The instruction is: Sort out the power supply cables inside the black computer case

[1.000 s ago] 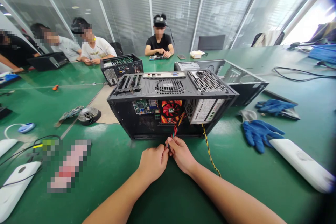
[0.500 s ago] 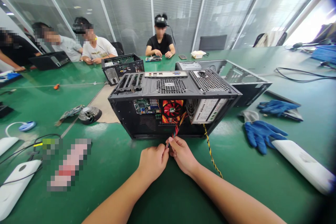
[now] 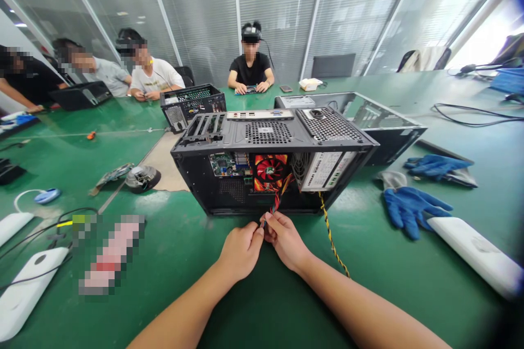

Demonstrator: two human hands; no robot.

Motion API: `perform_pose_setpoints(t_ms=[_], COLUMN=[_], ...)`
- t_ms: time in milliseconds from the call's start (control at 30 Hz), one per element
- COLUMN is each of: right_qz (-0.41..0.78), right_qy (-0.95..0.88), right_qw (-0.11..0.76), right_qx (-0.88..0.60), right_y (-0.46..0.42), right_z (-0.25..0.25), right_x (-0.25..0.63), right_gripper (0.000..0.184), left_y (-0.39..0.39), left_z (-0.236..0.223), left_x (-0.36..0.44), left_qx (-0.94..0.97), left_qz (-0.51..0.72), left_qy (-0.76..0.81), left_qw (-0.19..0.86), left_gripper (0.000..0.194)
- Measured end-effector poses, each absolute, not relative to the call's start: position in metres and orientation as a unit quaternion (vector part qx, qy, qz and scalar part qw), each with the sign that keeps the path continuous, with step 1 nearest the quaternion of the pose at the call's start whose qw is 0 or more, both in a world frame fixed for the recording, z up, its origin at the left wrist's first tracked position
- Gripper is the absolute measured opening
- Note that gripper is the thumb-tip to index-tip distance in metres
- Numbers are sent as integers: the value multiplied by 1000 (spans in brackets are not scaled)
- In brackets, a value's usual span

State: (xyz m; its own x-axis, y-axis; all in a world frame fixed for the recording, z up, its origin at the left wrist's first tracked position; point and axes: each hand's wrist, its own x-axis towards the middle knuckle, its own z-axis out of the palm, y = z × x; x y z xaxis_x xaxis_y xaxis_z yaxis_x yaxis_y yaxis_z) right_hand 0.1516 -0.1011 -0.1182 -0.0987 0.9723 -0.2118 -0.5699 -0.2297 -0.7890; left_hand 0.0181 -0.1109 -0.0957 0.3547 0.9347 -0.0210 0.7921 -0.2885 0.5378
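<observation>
Current step, as judged: the operator is handling a cable bundle (image 3: 278, 199) in front of an open computer case (image 3: 235, 133). The bundle is hanging out of the case's open side, running from beside the power supply (image 3: 332, 170) down to the hands. The left hand (image 3: 240, 251) and the right hand (image 3: 286, 240) are meeting just outside the lower edge; the fingers of both are pinching the bundle, closed narrowly around it. The gripped end is hiding behind them, so any connector there is escaping inspection. The next move is probably calling for a firm hold by one hand while the other is working along the wires, without straining them against the red fan (image 3: 271, 169).

The case is resting with its rear panel facing upward and its open side facing the operator. A yellow-and-black cable (image 3: 326, 223) is trailing from beneath the power supply onto the green desk (image 3: 245, 319). To the right, blue gloves (image 3: 411, 210) are lying beside a long white object (image 3: 470, 248). To the left, a round metallic part (image 3: 142, 179) is sitting near a brown sheet (image 3: 170, 166). A second case (image 3: 194, 108) and a larger case (image 3: 395, 144) are standing behind. A co-worker in black (image 3: 250, 72) is sitting opposite, other people are occupying the far left, and a glass partition (image 3: 278, 5) with blinds is closing off the room behind them
</observation>
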Motion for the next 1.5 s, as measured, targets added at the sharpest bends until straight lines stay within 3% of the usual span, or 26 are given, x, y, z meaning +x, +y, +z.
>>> perform_pose_setpoints(t_ms=[233,367,433,600,767,867,1100,1200,1300,1500], right_qz=[664,666,672,693,685,678,646,640,654,699], right_qy=[-296,-298,-292,-279,-281,-288,-309,-317,-304,-280], right_qw=[552,554,554,550,551,555,568,568,563,554], right_qx=[-408,-401,-396,-375,-385,-386,-405,-409,-403,-355], right_y=[-101,-101,-101,-102,-103,-104,-102,-101,-101,-103], right_z=[-120,-121,-121,-120,-120,-121,-129,-130,-127,-122], right_x=[151,152,152,154,154,153,151,151,151,153], right_gripper=[35,36,35,35,34,35,36,36,36,36], left_y=[-112,-112,-112,-112,-109,-108,-112,-113,-113,-113], left_z=[-103,-102,-100,-99,-100,-100,-102,-103,-102,-99], left_x=[16,16,18,25,27,27,26,26,27,29], left_qx=[814,814,802,695,650,685,793,800,790,699], left_qz=[124,136,163,249,244,231,171,156,187,261], left_qy=[557,555,549,491,477,498,558,563,549,499], left_qw=[107,103,169,462,539,478,176,135,197,440], left_gripper=[34,33,31,32,35,34,32,31,31,36])
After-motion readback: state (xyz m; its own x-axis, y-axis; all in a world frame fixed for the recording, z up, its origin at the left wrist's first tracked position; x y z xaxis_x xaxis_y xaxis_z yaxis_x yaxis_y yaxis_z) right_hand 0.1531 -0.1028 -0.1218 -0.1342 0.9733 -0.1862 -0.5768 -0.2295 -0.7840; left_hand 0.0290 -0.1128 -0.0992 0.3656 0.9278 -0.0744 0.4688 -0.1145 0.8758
